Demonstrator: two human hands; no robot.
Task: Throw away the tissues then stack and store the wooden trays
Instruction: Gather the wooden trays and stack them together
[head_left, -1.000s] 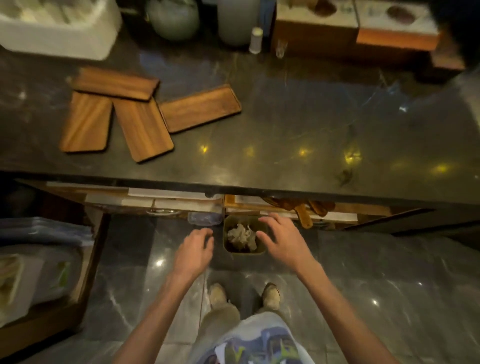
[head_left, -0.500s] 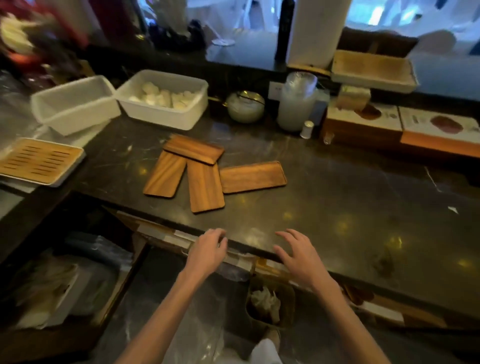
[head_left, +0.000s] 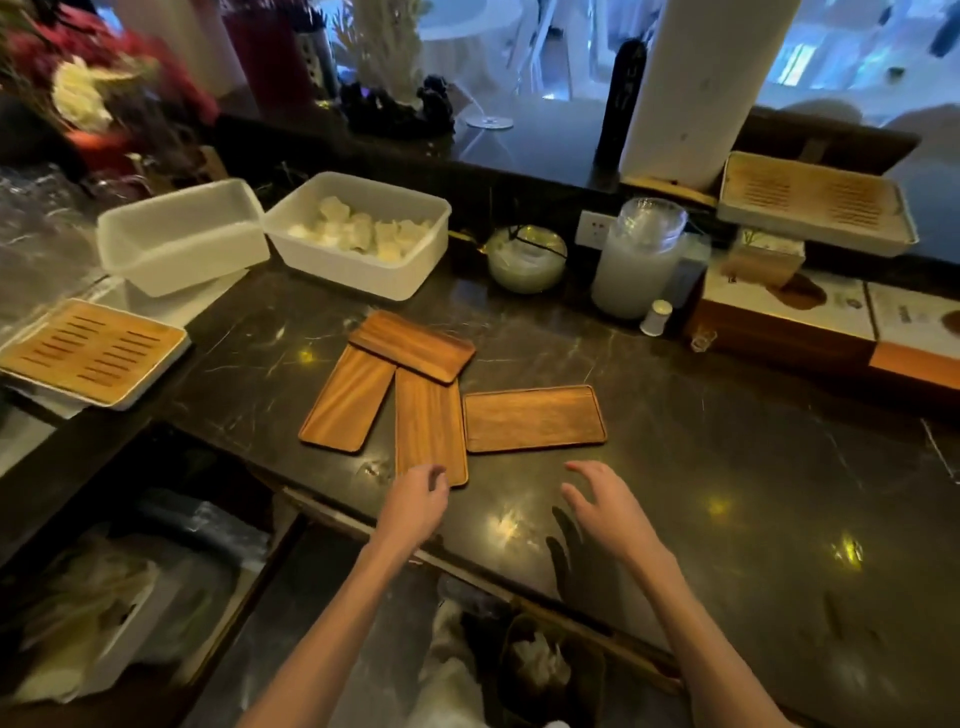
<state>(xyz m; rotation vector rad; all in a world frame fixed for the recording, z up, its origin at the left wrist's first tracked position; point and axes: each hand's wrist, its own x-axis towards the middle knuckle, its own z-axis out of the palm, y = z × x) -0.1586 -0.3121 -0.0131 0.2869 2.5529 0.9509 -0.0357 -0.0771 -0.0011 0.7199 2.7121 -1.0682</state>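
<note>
Both hands over counter, empty: left hand (head_left: 415, 501) fingers loosely curled at middle tray (head_left: 429, 423) near end, right hand (head_left: 605, 506) spread, just below right tray (head_left: 535, 418).

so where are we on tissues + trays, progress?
Tissues look done: crumpled tissue sits in the bin under the counter, and none shows on the counter. In hand: left hand reaches the near end of the middle tray; right hand hovers open, empty. Left: all four wooden trays lie spread, only the back tray overlapping two others. Stacking and storing not started.
</note>
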